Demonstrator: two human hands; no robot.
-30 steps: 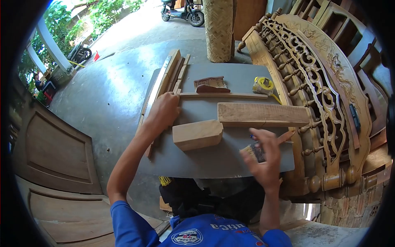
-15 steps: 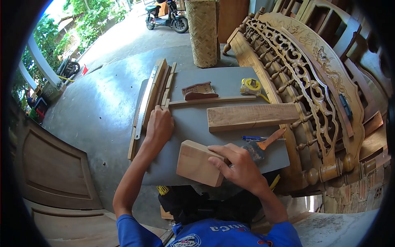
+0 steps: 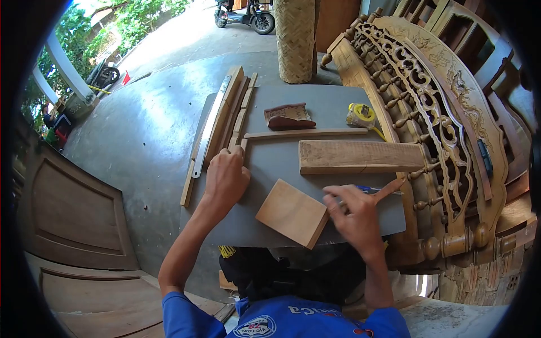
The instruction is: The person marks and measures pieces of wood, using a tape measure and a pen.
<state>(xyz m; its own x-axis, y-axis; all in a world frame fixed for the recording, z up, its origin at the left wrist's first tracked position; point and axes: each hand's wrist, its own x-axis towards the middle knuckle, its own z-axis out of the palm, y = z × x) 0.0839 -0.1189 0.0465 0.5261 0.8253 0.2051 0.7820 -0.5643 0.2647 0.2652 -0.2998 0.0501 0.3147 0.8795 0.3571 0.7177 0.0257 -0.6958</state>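
Observation:
My left hand (image 3: 226,173) is closed at the near end of a thin wooden strip (image 3: 243,115), beside the metal ruler (image 3: 213,121) and other long strips. A square wooden block (image 3: 293,213) lies flat near the table's front edge. Just right of it, my right hand (image 3: 354,217) is apart from the block, fingers spread and holding nothing. Behind that hand are a blue pen (image 3: 367,189) and an orange-brown handle (image 3: 389,190). A thick wooden beam (image 3: 360,156) lies farther back, with a thin crosspiece (image 3: 307,133) behind it.
A yellow tape measure (image 3: 361,115) and a curved brown piece (image 3: 289,116) lie on the grey table (image 3: 265,163). Carved wooden furniture (image 3: 428,101) stands along the right side. A woven roll (image 3: 296,45) rises behind the table; wooden panels (image 3: 79,214) are at left.
My right hand has let go of the square block and moved right. The block now lies flat on the table. My left hand remains at the strips. The whole view has shifted slightly.

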